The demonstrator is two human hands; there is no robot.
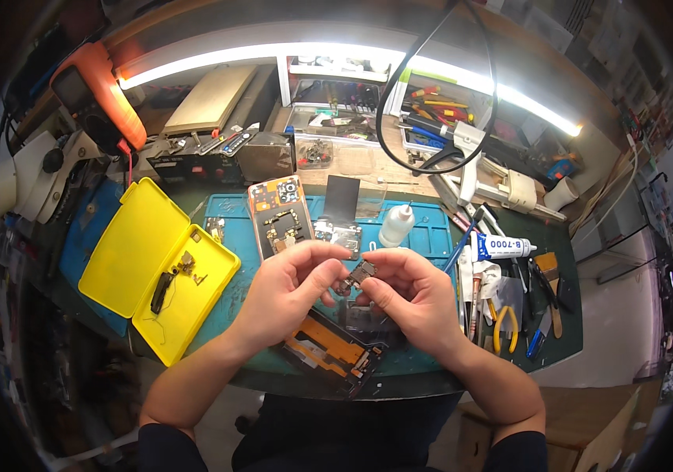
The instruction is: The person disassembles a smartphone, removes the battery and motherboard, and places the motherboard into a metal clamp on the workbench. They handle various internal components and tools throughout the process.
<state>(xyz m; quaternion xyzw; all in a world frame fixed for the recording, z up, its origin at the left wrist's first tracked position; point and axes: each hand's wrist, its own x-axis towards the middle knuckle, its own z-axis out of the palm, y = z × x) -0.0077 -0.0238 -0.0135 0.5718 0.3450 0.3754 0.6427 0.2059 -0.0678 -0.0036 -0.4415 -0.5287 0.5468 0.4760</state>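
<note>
Both hands, left hand (293, 283) and right hand (407, 291), pinch one small circuit board (360, 274) above opened phone (335, 352) on tabletop (423, 228).

Colours across a crowded repair bench

A bright yellow open case (156, 263) lies at the left on a teal-blue work mat (423, 236) edged in dark green. At the far left, an orange meter (97, 90) has a grey screen, with a white microscope (34, 177) below it. The opened phone (280, 214) shows orange and copper patches on black; the near phone frame (335, 352) is black with orange strips. The small part (360, 275) between the hands is grey and brown. A white squeeze bottle (396, 224) stands beside a white glue tube (503, 247) with a blue band. Yellow-handled pliers (504, 326) lie at the right. Both sleeves are dark navy.
</note>
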